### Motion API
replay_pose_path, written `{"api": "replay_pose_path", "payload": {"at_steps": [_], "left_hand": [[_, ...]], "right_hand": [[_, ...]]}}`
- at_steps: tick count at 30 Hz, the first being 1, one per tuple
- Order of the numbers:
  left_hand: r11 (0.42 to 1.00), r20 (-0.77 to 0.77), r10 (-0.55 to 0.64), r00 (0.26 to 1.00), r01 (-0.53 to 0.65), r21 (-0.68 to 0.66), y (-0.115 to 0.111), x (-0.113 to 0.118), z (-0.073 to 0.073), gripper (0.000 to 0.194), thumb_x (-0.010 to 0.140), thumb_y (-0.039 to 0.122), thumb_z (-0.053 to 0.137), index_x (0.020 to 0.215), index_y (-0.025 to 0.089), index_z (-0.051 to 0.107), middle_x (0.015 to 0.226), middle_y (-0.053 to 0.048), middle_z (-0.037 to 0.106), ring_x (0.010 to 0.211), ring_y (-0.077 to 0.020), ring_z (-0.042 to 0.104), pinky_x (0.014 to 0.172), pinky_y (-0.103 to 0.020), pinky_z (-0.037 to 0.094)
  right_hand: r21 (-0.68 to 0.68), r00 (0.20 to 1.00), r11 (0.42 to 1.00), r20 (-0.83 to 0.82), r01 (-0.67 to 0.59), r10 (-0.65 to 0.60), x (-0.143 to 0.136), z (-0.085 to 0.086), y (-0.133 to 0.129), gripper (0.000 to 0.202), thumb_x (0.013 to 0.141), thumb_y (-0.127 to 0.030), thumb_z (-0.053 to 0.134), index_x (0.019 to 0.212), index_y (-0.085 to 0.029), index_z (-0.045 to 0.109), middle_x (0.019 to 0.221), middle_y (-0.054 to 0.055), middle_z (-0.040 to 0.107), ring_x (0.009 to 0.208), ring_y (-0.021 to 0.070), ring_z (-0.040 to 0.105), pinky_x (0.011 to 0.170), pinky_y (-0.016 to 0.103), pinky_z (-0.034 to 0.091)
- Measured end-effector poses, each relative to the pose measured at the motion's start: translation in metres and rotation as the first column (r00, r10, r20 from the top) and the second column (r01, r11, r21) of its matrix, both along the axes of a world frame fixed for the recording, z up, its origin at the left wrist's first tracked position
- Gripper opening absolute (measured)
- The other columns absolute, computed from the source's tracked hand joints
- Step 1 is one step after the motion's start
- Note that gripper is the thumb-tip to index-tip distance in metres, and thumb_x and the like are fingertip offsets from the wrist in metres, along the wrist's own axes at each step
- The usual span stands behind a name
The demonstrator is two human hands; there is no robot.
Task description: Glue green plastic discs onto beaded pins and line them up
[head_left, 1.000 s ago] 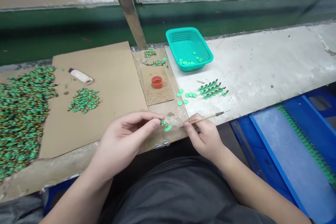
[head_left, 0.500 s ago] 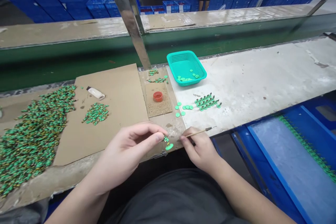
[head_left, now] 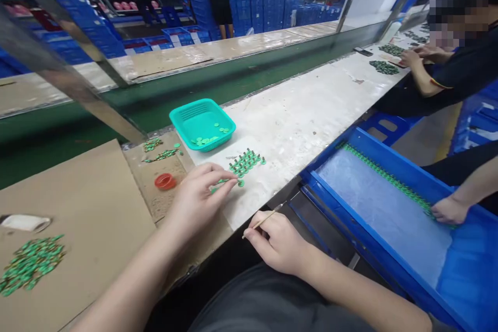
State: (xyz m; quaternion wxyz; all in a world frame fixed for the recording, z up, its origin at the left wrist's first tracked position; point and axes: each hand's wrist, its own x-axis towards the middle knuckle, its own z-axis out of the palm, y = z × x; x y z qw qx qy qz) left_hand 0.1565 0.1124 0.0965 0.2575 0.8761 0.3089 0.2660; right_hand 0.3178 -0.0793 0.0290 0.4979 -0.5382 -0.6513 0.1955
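My left hand (head_left: pixel 204 194) pinches a small green figure on a round green base (head_left: pixel 240 183), beside the group of standing green pieces (head_left: pixel 247 161) on the pale table. In my right hand (head_left: pixel 276 238), over the table's front edge, is a thin wooden brush (head_left: pixel 268 219), its tip pointing up and right. Left of the standing pieces sits a teal basket (head_left: pixel 202 123) with green discs inside. An orange-red cap (head_left: pixel 165 181) rests on a cardboard piece, with small green parts (head_left: pixel 163 154) behind it.
Brown cardboard (head_left: pixel 97 202) at the left carries a pile of green parts (head_left: pixel 35 262) and a white tube (head_left: pixel 25 222). At the right, another person's hand (head_left: pixel 451 211) touches a row of pieces in a blue crate (head_left: pixel 381 228). A seated person works farther back.
The view has swung right. My left hand has carried the green figure to the standing group. My right hand still holds the brush, now in front of the table edge.
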Motion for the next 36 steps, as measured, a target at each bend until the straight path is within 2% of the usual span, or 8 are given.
{"api": "replay_pose_path", "payload": {"at_steps": [6,13,17,20,23,26,31,36], "left_hand": [[0.964,-0.086,-0.136,0.987,0.152,0.218,0.03,0.068,-0.011,0.018,0.109,0.037,0.075,0.105,0.033,0.092,0.103,-0.008,0.068,0.102,-0.028,0.063,0.093,-0.045,0.052],[0.948,-0.151,-0.124,0.981,0.163,0.274,0.033,0.086,-0.022,0.022,0.108,0.038,0.073,0.102,0.032,0.093,0.101,-0.009,0.07,0.097,-0.0284,0.061,0.086,-0.045,0.046],[0.971,-0.152,-0.048,0.987,0.082,0.223,0.034,0.073,-0.006,0.029,0.111,0.048,0.069,0.109,0.033,0.093,0.1,-0.008,0.074,0.099,-0.0277,0.068,0.09,-0.044,0.052],[0.979,-0.152,0.128,0.98,-0.1,0.178,0.041,0.042,0.018,0.047,0.116,0.06,0.054,0.128,0.031,0.09,0.103,-0.007,0.079,0.095,-0.0263,0.072,0.087,-0.04,0.057],[0.972,-0.268,0.231,0.935,-0.207,0.113,0.044,0.01,0.033,0.045,0.109,0.059,0.057,0.115,0.029,0.09,0.099,-0.005,0.084,0.084,-0.0253,0.073,0.074,-0.037,0.055],[0.981,-0.417,0.188,0.889,-0.188,0.041,0.037,-0.002,0.028,0.032,0.095,0.054,0.07,0.098,0.029,0.091,0.103,-0.005,0.088,0.084,-0.0264,0.077,0.074,-0.037,0.057],[0.983,-0.477,0.164,0.863,-0.183,0.008,0.025,0.012,0.003,0.029,0.096,0.044,0.07,0.108,0.028,0.091,0.124,-0.01,0.085,0.115,-0.0334,0.079,0.094,-0.042,0.062],[0.981,-0.445,0.14,0.885,-0.185,-0.06,0.017,0.013,0.007,0.026,0.098,0.044,0.067,0.103,0.024,0.084,0.122,-0.009,0.084,0.115,-0.0304,0.077,0.104,-0.044,0.061]], "right_hand": [[-0.03,1.0,0.999,-0.003,0.026,-0.026,0.011,0.002,-0.009,0.029,0.119,-0.029,0.066,0.092,-0.024,0.074,0.089,0.005,0.084,0.076,0.0212,0.08,0.082,0.033,0.066],[-0.057,0.998,0.996,-0.029,0.062,-0.064,0.022,0.003,-0.017,0.03,0.119,-0.031,0.064,0.092,-0.025,0.073,0.088,0.004,0.083,0.077,0.0209,0.08,0.083,0.033,0.067],[-0.078,0.994,0.996,-0.089,0.053,-0.06,0.025,0.009,-0.019,0.028,0.117,-0.027,0.065,0.09,-0.024,0.072,0.09,0.005,0.083,0.081,0.0212,0.08,0.086,0.034,0.066],[-0.128,0.967,0.991,-0.242,0.048,-0.078,0.027,0.016,-0.022,0.028,0.117,-0.027,0.059,0.093,-0.023,0.073,0.094,0.006,0.084,0.086,0.0218,0.081,0.085,0.034,0.065],[-0.308,0.893,0.951,-0.421,0.024,-0.159,0.028,0.023,-0.024,0.035,0.123,-0.034,0.05,0.108,-0.022,0.078,0.085,0.003,0.077,0.077,0.0187,0.073,0.075,0.031,0.06],[-0.416,0.848,0.909,-0.472,0.025,-0.239,0.029,0.026,-0.024,0.037,0.122,-0.051,0.057,0.12,-0.023,0.081,0.086,0.002,0.069,0.08,0.0196,0.065,0.076,0.033,0.054],[-0.387,0.805,0.922,-0.546,0.003,-0.232,0.028,0.029,-0.027,0.056,0.121,-0.07,0.054,0.119,-0.023,0.084,0.079,-0.001,0.056,0.074,0.0187,0.052,0.07,0.034,0.046],[-0.376,0.825,0.926,-0.531,-0.022,-0.195,0.027,0.028,-0.037,0.048,0.124,-0.056,0.056,0.139,-0.021,0.085,0.078,-0.002,0.063,0.07,0.016,0.055,0.07,0.032,0.049]]}}
